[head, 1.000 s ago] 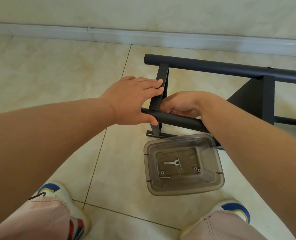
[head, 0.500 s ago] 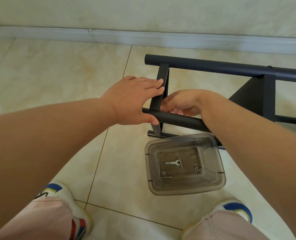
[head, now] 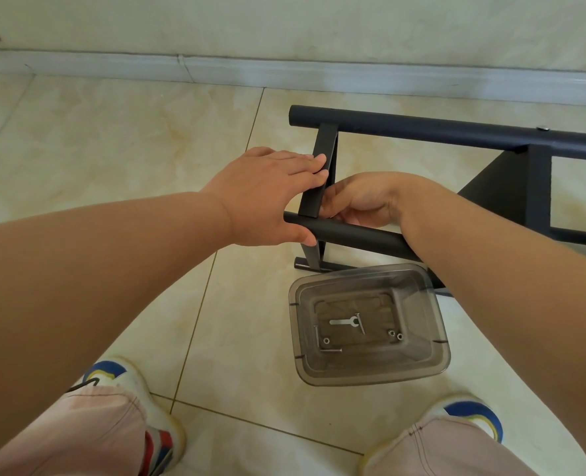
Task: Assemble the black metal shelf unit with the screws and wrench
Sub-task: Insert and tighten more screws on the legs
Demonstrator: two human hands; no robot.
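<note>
The black metal shelf frame (head: 422,127) lies on its side on the tiled floor. My left hand (head: 267,197) grips its near end: fingers lie over the flat crossbar (head: 319,176) and the thumb hooks under the near round tube (head: 356,235). My right hand (head: 363,199) is curled behind the crossbar just above that tube; what its fingertips hold is hidden. A clear plastic box (head: 432,321) sits below the frame. In it lie a small silver wrench (head: 344,321), loose screws (head: 331,350) and nuts (head: 395,334).
A white baseboard (head: 216,67) and wall run along the back. My two shoes (head: 123,379) and trouser legs stand at the bottom edge, either side of the box. A black shelf panel (head: 501,194) rises on the right of the frame.
Almost nothing has moved. Both hands stay at the same joint; the view has shifted slightly.
</note>
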